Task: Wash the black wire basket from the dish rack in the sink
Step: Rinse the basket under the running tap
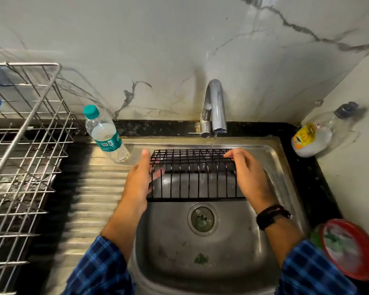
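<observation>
Two hands are on the job, and the black wire basket (192,175) is right over the sink (200,273), held above the back half of the basin, behind the drain (202,219). The left hand (140,179) grips the basket's left end, thumb up along the outside, fingers showing through the wires on the inside. The right hand (246,173) grips the right end, fingers curled over the top rear corner, a dark beaded band (272,216) on that wrist. The basket sits level between them, its row of upright wire dividers facing the camera.

The faucet (216,103) at the sink's back rim is on: a thin stream (213,141) drops onto the basket's top, close to the right hand's fingers. Down in the sink, a green scrap (200,258) lies on the basin floor, in front of the drain.

On the ribbed draining board (98,199) to the sink's left stands a clear water bottle (106,135) with a teal cap, by the sink's back-left corner. Further left of the sink is the silver dish rack (24,145), blurred. Right of the sink, on the dark tabletop (296,150), a near-empty soap bottle (315,137) with a yellow label leans into the wall corner. At the sink's front right is a round red-rimmed container (349,248), too blurred to read its contents. Blue plaid sleeves cover both forearms.
</observation>
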